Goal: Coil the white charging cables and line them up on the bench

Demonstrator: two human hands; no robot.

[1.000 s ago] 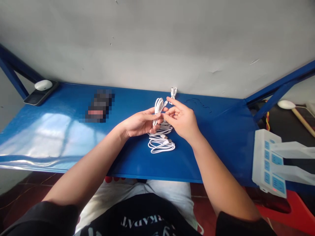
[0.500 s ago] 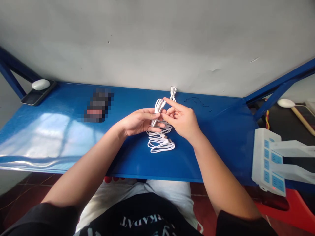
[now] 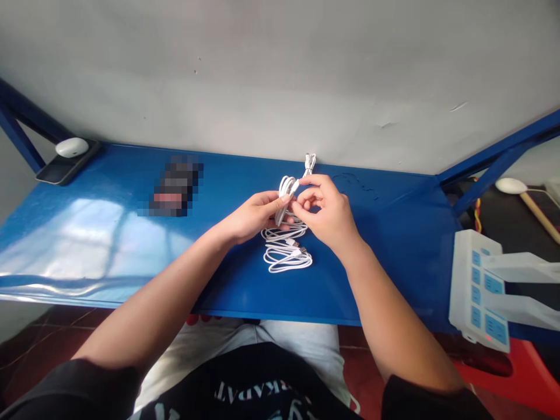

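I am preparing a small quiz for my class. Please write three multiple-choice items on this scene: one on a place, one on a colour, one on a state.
1. Where does the loose pile of cables lie?
A. on the blue table, below the hands
B. on the floor
C. on the power strip

2. What colour is the folded cable in the hands?
A. black
B. white
C. red

3. How is the folded cable held?
A. it lies untouched
B. only the right hand grips it
C. the left hand grips it and the right hand pinches its end

Answers:
1 A, the pile rests on the blue top.
2 B, the bundle is white.
3 C, both hands close on it.
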